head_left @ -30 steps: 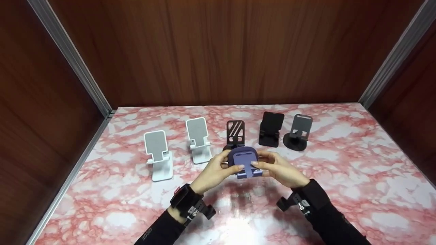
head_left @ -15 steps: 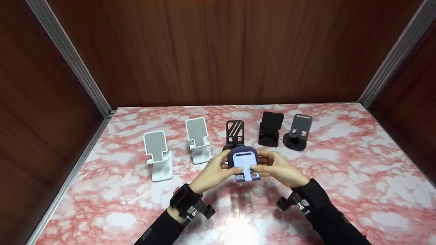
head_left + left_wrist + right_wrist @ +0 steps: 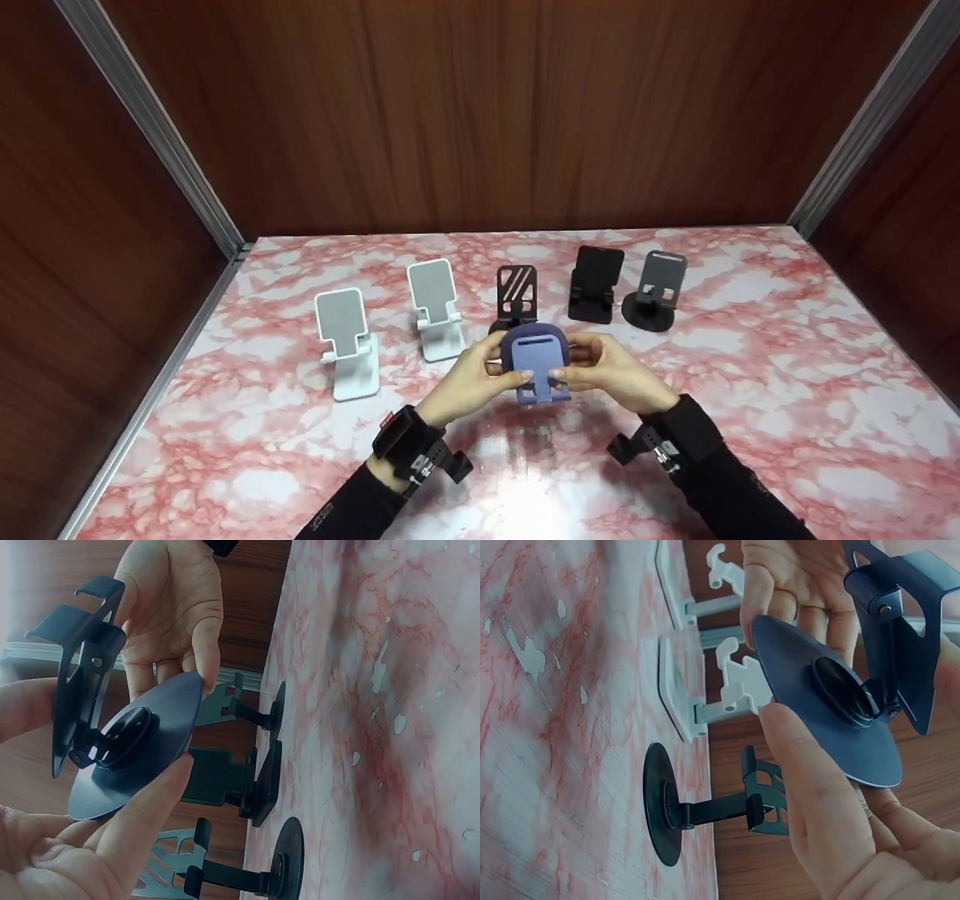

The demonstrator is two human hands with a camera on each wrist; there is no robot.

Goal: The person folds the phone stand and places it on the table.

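Note:
Both hands hold a purple phone stand [image 3: 541, 358] above the middle of the table. Its round base [image 3: 142, 757] is tilted, and a hinged arm joins it to the slotted panel with two lower hooks. My left hand [image 3: 474, 381] grips the stand's left side, thumb on the panel and fingers around the base. On the right side, my right hand [image 3: 621, 376] grips it likewise, its thumb [image 3: 562, 373] on the panel. Behind the held stand is a black phone stand [image 3: 517, 292] with slanted slots, its base partly hidden.
Two white phone stands [image 3: 346, 341] [image 3: 436, 307] stand at the left. A black phone stand [image 3: 595, 285] and a grey one on a round base [image 3: 651, 313] are at the back right. Brown wood-pattern walls [image 3: 480, 112] enclose the red-and-white marbled table [image 3: 780, 420].
The purple stand's panel has tilted, its lower edge swinging down and toward me. Both thumbs have shifted slightly lower with it. The other stands have stayed put.

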